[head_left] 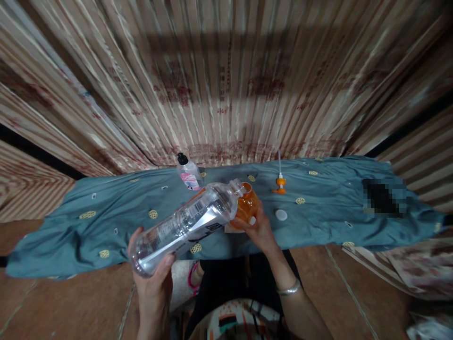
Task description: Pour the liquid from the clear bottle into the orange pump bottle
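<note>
My left hand [152,278] is closed round the base of a large clear bottle [187,226] with a silver label. The bottle is tilted, its open neck at the mouth of an orange bottle [246,205]. Around the orange bottle's right side and lower part, the fingers of my right hand [260,229] are wrapped. Any liquid passing between the two necks is too small to tell. An orange pump head [281,185] with a white tube lies behind and right of my right hand, and a white round cap [281,215] lies nearer.
A clear bottle with a pink label and black cap [189,175] is at the table's back edge. The blue-green cloth [71,236] covers the narrow table and is wrinkled. A blurred black object [384,197] lies at the right. Striped curtains [226,94] hang behind.
</note>
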Demonstrator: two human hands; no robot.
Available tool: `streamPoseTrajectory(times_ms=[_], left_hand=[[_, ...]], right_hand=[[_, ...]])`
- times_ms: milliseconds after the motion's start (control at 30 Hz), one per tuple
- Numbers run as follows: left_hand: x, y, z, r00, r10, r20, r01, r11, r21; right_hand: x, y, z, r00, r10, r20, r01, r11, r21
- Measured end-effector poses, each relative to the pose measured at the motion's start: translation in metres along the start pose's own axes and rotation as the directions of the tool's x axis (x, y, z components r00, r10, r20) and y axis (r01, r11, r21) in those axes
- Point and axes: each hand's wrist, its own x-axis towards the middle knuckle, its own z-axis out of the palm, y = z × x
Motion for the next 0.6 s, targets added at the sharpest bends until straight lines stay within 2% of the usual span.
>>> streamPoseTrajectory(times_ms=[600], left_hand=[[0.0002,0.0021,-0.0026,0.999,0.045,0.028,-0.046,0.998,0.048]], right_hand=[[0.0014,0.0002,-0.0020,1.000,0.028,0.007,-0.028,1.000,0.000]])
